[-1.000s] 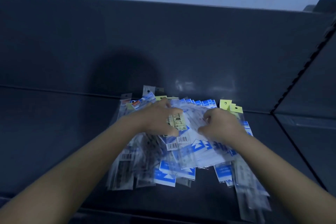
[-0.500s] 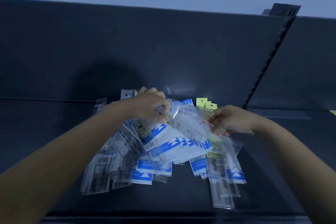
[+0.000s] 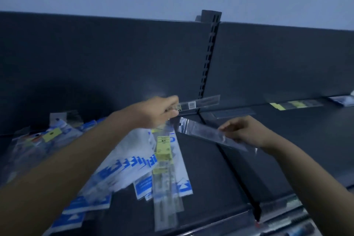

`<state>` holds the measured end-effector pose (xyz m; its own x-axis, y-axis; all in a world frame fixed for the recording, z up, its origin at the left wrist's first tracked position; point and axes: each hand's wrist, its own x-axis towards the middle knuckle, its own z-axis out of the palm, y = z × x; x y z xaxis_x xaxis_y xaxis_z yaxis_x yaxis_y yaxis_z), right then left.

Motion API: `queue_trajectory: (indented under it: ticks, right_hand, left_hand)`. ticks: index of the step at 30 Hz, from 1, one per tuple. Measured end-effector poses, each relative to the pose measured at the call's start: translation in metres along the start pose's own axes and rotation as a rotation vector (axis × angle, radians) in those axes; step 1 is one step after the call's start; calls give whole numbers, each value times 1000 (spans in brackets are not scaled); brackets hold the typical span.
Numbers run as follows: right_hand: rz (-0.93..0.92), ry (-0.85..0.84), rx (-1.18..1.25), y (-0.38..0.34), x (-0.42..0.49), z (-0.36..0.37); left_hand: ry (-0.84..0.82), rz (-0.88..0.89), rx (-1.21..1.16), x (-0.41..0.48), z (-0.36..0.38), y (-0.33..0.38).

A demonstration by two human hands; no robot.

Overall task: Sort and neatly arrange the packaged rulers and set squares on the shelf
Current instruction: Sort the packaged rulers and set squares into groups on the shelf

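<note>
Dark shelf (image 3: pixel 210 178), pack pile (image 3: pixel 134 163) on the left. Mid-sort: left hand (image 3: pixel 159 113) pinches far ruler pack (image 3: pixel 199 104), right hand (image 3: pixel 243 130) pinches near ruler pack (image 3: pixel 203 132). Guessing both get laid together next.

Shop: slotted shelving (image 3: pixel 209 59), hang-hole packaged rulers (image 3: pixel 164 159).

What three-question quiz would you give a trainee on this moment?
1. True or false: the right hand pinches a clear packaged ruler.
2. The pile of packages lies: A) left of the shelf divider; B) right of it; C) on the floor.
3. How many hands hold a package?
Key: 1 true; 2 A; 3 two, since the left hand grips another ruler packet.
</note>
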<state>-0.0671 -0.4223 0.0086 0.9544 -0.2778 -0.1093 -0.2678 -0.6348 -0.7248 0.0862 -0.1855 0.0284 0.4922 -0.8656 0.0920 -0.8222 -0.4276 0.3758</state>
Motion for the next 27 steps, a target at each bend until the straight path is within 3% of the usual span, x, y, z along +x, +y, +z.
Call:
queue_trajectory:
  ticks: [3,8,13,21,27]
  right_hand:
    - [-29,3,3,34,7,-40]
    - [-64,-172,26,103,31,-102]
    - [-99,-264,42,162,52,-148]
    - [-221,-501,64,184,84,-168]
    - [-334,-391,147,171,104,-155]
  left_hand:
    - [-53,-76,27,43,28,22]
    - [-101,-218,86,118,87,65]
    - [-250,-266,177,175,131,114]
    - [-231,-294,-219,196,148,140]
    - [-102,-370,-521,182,125,130]
